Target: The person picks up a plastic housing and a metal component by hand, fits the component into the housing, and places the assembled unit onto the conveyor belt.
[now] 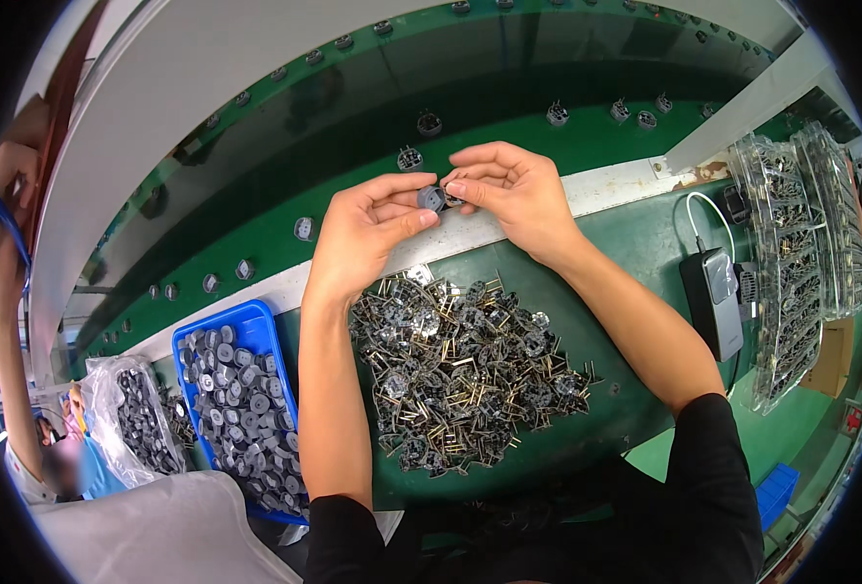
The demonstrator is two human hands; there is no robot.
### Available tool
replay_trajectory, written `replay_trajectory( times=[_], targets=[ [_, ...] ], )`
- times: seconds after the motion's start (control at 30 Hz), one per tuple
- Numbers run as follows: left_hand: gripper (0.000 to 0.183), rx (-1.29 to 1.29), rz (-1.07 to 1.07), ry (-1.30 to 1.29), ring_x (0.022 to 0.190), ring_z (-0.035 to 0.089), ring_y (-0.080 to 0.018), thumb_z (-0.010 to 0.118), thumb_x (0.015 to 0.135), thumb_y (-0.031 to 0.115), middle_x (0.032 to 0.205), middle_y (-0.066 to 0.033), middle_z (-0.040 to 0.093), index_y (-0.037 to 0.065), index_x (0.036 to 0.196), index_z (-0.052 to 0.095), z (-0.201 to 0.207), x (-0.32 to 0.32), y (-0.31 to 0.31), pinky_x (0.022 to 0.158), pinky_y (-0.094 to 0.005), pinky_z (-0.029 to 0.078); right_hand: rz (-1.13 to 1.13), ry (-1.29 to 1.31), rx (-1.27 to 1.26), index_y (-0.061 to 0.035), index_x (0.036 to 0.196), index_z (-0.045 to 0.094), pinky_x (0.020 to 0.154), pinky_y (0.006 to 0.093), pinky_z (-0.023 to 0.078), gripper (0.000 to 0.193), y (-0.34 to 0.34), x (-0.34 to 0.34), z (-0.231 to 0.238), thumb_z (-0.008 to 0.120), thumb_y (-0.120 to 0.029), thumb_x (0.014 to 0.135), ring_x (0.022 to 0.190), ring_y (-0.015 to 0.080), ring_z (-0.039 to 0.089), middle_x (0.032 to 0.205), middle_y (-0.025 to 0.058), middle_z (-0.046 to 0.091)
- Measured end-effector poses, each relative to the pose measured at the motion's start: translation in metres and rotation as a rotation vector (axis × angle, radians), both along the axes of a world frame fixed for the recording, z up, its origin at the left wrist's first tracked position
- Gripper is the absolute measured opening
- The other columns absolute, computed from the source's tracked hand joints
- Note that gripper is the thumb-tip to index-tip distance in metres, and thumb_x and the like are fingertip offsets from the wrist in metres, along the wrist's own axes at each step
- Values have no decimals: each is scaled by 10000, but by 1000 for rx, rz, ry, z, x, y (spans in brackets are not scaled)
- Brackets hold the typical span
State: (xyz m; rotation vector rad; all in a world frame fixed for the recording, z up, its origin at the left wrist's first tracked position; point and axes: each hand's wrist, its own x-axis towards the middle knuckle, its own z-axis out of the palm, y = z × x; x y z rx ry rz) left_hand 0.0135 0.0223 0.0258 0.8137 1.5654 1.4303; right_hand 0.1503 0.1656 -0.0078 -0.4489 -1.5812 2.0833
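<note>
- So the left hand had a grey cap in a thumb-and-finger pinch, thumb underneath and index finger over the top. Barely any gap there, just the width of the cap.
- Right hand was pinching too: a small dark part sat between the thumb and the fingers, right up by the cap. Couldn't tell if those two pieces were actually touching, since the fingertips covered a lot of it.
- The other fingers on both hands were loosely curled, no clenched fists.
- Both pieces were up in the air around the pale rail along the far edge of the bench, near the middle of that edge.
- Between the forearms, a big heap of pronged parts was spread over the middle of the bench, brassy pins poking out every which way.
- By the bench's left edge there was a blue tray loaded with more grey caps, and left of that a clear plastic bag with dark grey pieces in it.
- Near the far right corner: a black and white device with a white cable, then clear packs full of parts.
- Past the rail, round parts sat scattered on a green belt.
</note>
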Motion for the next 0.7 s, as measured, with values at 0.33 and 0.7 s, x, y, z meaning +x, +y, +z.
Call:
replay_trajectory(
  times=[0.33, 0.7],
  targets=[
    [300, 78, 86, -54, 878, 689, -163, 740, 790, -73, 941, -139, 687, -62, 1056, 600, -8, 9, 8, 817, -272, 568, -218, 80, 583, -19, 916, 715, 657, 262, 533, 92, -11, -1, 1, 722, -19, 825, 800, 148, 652, 948, 66, 647],
    [347, 87, 97, -80, 895, 688, -169, 725, 796, -82, 966, -143, 689, -83, 1118, 594, -10, 11, 10, 835, -270, 566, -288, 84, 762, -16, 878, 689, 631, 292, 512, 59, -15, -1, -2, 709, -25, 822, 756, 193, 639, 908, 74, 631]
  ],
)
